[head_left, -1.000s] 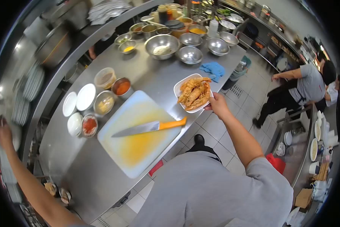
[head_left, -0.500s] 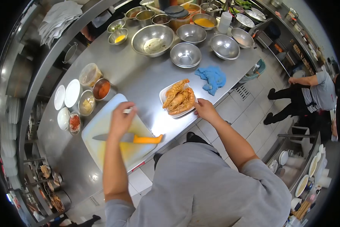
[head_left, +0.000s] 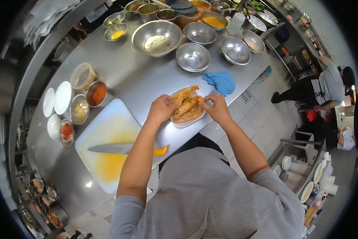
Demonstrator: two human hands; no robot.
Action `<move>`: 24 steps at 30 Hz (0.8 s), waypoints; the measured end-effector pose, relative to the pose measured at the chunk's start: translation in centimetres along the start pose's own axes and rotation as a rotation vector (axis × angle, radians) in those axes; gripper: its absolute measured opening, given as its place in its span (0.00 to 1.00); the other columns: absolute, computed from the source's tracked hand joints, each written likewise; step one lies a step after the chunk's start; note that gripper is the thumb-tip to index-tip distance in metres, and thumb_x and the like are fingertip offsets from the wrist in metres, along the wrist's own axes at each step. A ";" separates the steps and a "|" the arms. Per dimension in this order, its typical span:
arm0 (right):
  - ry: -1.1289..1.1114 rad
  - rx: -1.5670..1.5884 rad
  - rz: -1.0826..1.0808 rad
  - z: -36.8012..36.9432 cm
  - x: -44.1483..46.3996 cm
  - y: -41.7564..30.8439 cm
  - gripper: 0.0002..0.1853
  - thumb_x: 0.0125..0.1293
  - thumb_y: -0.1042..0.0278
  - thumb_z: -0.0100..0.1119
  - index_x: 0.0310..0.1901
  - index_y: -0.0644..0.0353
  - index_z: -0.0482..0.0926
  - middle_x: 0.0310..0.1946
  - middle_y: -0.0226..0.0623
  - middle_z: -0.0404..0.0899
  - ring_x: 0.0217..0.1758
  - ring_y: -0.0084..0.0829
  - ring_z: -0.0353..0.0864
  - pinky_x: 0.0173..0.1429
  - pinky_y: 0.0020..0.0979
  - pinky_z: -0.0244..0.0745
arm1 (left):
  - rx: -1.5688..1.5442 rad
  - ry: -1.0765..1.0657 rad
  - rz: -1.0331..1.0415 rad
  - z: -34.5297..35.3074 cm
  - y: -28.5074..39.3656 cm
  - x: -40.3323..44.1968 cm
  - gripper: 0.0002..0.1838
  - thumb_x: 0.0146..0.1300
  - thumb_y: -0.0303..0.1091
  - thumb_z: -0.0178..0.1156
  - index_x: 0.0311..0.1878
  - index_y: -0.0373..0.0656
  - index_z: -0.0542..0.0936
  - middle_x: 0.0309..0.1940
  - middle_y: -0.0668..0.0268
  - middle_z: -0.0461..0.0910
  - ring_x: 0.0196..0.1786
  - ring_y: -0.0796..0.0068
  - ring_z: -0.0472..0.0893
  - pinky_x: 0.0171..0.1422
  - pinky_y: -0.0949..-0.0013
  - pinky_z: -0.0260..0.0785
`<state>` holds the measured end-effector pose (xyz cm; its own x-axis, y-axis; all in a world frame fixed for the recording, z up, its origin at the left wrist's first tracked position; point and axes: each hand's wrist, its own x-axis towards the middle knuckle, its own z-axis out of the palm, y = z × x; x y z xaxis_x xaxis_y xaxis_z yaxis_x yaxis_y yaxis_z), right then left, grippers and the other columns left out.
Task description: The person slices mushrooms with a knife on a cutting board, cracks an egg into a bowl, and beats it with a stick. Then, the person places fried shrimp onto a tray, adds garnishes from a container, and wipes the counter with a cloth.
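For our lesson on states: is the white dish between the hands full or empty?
Full: golden food is heaped in the white dish, covering most of its inside.

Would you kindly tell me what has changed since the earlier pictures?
The left hand has swung in from the far left, over the cutting board, to the fried food. The right hand has left the rim of the white dish for the food. The knife stayed on the board, and the blue cloth on the table.

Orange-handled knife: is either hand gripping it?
No, the knife lies on the cutting board; left hand and right hand are at the fried prawns.
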<state>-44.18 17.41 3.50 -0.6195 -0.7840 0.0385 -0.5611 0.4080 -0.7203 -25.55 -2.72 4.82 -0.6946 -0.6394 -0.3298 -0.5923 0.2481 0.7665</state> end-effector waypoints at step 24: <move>-0.156 -0.177 -0.494 -0.9 7.8 -4.2 0.10 0.65 0.63 0.73 0.46 0.52 0.89 0.54 0.39 0.83 0.63 0.45 0.76 0.69 0.46 0.72 | -0.811 0.172 -0.207 -6.1 0.0 -2.8 0.17 0.68 0.30 0.64 0.58 0.39 0.80 0.49 0.65 0.85 0.49 0.73 0.83 0.53 0.67 0.79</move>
<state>-47.21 9.99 7.47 -0.1773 -0.9569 0.2301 -0.8570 0.0352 -0.5142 -21.09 -5.38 9.09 -0.4943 -0.7321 -0.4687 -0.1793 -0.4417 0.8790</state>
